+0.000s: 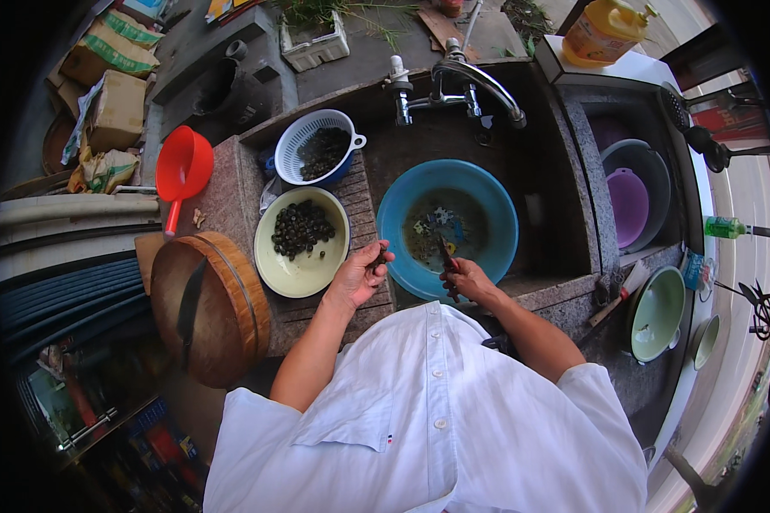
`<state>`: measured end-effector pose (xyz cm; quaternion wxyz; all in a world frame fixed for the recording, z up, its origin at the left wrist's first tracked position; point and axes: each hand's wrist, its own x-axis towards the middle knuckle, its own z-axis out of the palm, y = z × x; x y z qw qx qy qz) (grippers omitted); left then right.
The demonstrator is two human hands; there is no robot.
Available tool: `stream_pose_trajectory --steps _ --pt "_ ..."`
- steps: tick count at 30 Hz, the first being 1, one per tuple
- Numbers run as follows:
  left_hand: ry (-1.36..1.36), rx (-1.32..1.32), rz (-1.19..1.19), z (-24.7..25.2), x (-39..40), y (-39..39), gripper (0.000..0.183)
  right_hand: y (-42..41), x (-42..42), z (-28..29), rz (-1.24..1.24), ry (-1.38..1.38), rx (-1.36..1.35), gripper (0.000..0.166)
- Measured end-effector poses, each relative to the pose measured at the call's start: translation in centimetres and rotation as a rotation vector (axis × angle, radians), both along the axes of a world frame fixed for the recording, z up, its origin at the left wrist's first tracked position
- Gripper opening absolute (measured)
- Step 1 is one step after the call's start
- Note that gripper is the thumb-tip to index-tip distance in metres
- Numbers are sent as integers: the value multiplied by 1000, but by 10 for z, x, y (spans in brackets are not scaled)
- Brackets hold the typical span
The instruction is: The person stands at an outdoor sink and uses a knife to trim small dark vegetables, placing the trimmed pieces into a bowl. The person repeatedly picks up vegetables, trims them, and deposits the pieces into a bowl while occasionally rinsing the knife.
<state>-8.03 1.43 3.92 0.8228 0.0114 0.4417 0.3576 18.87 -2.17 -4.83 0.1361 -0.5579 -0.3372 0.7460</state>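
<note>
My left hand (361, 274) has its fingers curled around a few small dark snails, between the cream bowl and the blue basin. In my right hand (467, 280) is a red-handled tool (448, 258), pliers or scissors, its dark tip pointing into the blue plastic basin (394, 211). Cloudy water and small pale and coloured bits (446, 218) show in the basin, which stands in the stone sink. Many dark snails (303, 229) lie in the cream bowl (273, 272) on the ridged ledge. Behind it, a white colander (289, 144) holds more dark snails (324, 152).
A chrome faucet (449, 99) rises at the sink's back. To the left are a red ladle (185, 163) and a round wooden chopping block (231, 288) with a knife (191, 308) on it. Rightward sit a green bowl (658, 314), a brush (622, 292) and a purple basin (627, 208).
</note>
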Motion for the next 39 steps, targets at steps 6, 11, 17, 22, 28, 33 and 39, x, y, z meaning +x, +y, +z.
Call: stream_pose_trajectory --steps 6,11,17,22,28,33,39 --pt "1 -54 -31 -30 25 -1 20 -2 -8 8 81 20 92 15" --pt "54 -23 -38 -32 46 0 15 -5 -16 20 233 -62 427 22" --pt "143 -13 -20 -50 57 -9 14 -2 -20 39 259 -111 464 28" --pt "189 21 -36 -51 62 -12 13 -3 -20 41 250 -127 445 27" --pt "266 64 -50 -51 62 -13 14 -1 -19 47 276 -139 430 29" --pt "311 86 -36 -51 62 -12 12 -2 -17 43 297 -111 450 31" --pt "348 114 -1 -55 66 -11 17 -3 -16 37 328 -104 453 31"
